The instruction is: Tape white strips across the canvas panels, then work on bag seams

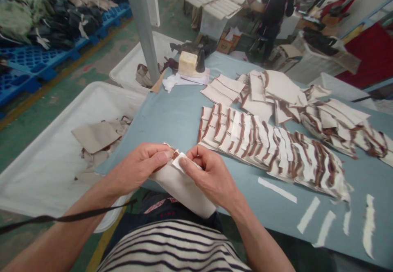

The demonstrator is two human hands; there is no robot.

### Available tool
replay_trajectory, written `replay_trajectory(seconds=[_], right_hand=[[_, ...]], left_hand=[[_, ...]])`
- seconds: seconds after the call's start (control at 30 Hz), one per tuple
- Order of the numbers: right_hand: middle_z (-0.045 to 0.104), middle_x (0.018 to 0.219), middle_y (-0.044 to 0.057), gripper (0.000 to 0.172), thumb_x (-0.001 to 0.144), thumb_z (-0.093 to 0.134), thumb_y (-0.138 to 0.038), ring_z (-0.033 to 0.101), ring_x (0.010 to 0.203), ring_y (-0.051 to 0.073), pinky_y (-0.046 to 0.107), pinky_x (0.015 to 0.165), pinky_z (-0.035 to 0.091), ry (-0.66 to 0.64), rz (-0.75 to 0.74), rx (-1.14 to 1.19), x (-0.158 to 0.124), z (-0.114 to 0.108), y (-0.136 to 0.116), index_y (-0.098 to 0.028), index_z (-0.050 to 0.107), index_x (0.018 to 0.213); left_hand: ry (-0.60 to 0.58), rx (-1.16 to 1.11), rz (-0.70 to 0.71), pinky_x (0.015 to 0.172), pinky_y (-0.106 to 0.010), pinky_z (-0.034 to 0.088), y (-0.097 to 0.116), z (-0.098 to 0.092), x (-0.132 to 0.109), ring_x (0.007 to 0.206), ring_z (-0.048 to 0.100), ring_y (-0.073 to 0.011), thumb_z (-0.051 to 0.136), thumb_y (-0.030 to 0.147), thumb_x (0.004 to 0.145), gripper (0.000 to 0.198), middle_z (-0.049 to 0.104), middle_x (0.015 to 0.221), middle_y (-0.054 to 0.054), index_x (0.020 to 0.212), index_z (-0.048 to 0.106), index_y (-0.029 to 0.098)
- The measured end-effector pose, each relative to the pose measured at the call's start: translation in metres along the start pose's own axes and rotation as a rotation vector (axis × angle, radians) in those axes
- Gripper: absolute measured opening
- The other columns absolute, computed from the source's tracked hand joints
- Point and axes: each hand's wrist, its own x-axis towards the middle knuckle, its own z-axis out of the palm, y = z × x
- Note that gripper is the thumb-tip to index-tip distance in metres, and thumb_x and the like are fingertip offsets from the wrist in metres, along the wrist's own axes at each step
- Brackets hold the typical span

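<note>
A cream fabric piece point(184, 188) with a brown edge hangs between my two hands, over my lap. My left hand point(147, 163) pinches its upper left corner. Thumb and fingers of my right hand point(210, 171) are closed on its upper right part, together with a small white strip point(181, 161). To the right, a long row of overlapping cream pieces with brown edges point(239, 134) lies on the blue table point(162, 116), with white strips among them. Several loose white strips point(277, 189) lie nearer the table's front edge.
Behind the row is a loose heap of cream pieces point(282, 87). A yellowish block point(188, 62) stands at the table's back left. White bins point(61, 128) holding fabric items stand left, beside a metal post point(141, 26). A person point(274, 14) is in the background.
</note>
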Motion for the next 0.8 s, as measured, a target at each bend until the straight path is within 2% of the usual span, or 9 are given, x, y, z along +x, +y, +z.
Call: replay_trajectory(seconds=[0.17, 0.3, 0.47, 0.57, 0.67, 0.73, 0.8], right_hand=[[0.050, 0.058, -0.008, 0.025, 0.095, 0.066, -0.044, 0.039, 0.054, 0.011, 0.024, 0.052, 0.025, 0.016, -0.029, -0.066, 0.000, -0.001, -0.004, -0.024, 0.058, 0.083], [0.050, 0.058, -0.008, 0.023, 0.094, 0.065, -0.043, 0.038, 0.053, 0.011, 0.025, 0.053, 0.025, 0.039, -0.034, -0.081, -0.002, 0.002, -0.006, -0.025, 0.056, 0.082], [0.050, 0.059, -0.008, 0.024, 0.093, 0.066, -0.044, 0.039, 0.054, 0.011, 0.025, 0.054, 0.025, 0.051, -0.041, -0.081, -0.003, 0.007, -0.004, -0.025, 0.056, 0.082], [0.050, 0.059, -0.008, 0.026, 0.091, 0.067, -0.046, 0.039, 0.055, 0.011, 0.025, 0.054, 0.025, 0.034, -0.025, -0.046, 0.000, 0.007, 0.000, -0.024, 0.056, 0.081], [0.049, 0.061, -0.008, 0.032, 0.091, 0.067, -0.052, 0.038, 0.056, 0.011, 0.024, 0.053, 0.026, -0.053, 0.018, 0.073, 0.006, 0.004, 0.004, -0.024, 0.055, 0.080], [0.049, 0.063, -0.008, 0.037, 0.090, 0.065, -0.058, 0.039, 0.056, 0.011, 0.025, 0.053, 0.027, -0.103, 0.035, 0.140, 0.010, 0.004, 0.008, -0.024, 0.055, 0.080], [0.049, 0.064, -0.007, 0.039, 0.091, 0.062, -0.060, 0.041, 0.058, 0.012, 0.025, 0.054, 0.029, -0.101, 0.029, 0.144, 0.013, 0.006, 0.011, -0.024, 0.054, 0.079]], left_hand=[[0.040, -0.009, 0.043, 0.052, -0.024, 0.035, 0.002, 0.002, -0.002, 0.057, 0.038, -0.0131, 0.057, 0.045, 0.094, 0.041, 0.045, 0.060, 0.004, 0.060, 0.053, 0.022], [0.051, -0.065, 0.025, 0.056, -0.023, 0.040, -0.004, 0.005, -0.006, 0.063, 0.047, -0.0146, 0.062, 0.047, 0.094, 0.038, 0.057, 0.066, 0.001, 0.068, 0.064, 0.019], [0.082, -0.074, -0.001, 0.060, -0.023, 0.046, -0.002, 0.012, -0.010, 0.067, 0.058, -0.0163, 0.068, 0.044, 0.084, 0.028, 0.070, 0.074, -0.002, 0.080, 0.073, 0.017], [0.154, 0.011, -0.004, 0.056, -0.022, 0.042, 0.002, 0.018, -0.012, 0.062, 0.055, -0.0154, 0.064, 0.042, 0.082, 0.026, 0.065, 0.068, 0.000, 0.079, 0.072, 0.017], [0.217, 0.094, -0.005, 0.052, -0.023, 0.037, 0.005, 0.023, -0.014, 0.057, 0.049, -0.0142, 0.060, 0.042, 0.081, 0.026, 0.058, 0.062, 0.002, 0.075, 0.069, 0.018], [0.241, 0.126, -0.003, 0.051, -0.023, 0.036, 0.006, 0.027, -0.015, 0.055, 0.047, -0.0139, 0.057, 0.043, 0.082, 0.027, 0.055, 0.059, 0.003, 0.074, 0.066, 0.019], [0.268, 0.162, 0.005, 0.051, -0.024, 0.036, 0.007, 0.031, -0.015, 0.053, 0.047, -0.0141, 0.055, 0.041, 0.082, 0.026, 0.055, 0.057, 0.004, 0.073, 0.066, 0.019]])
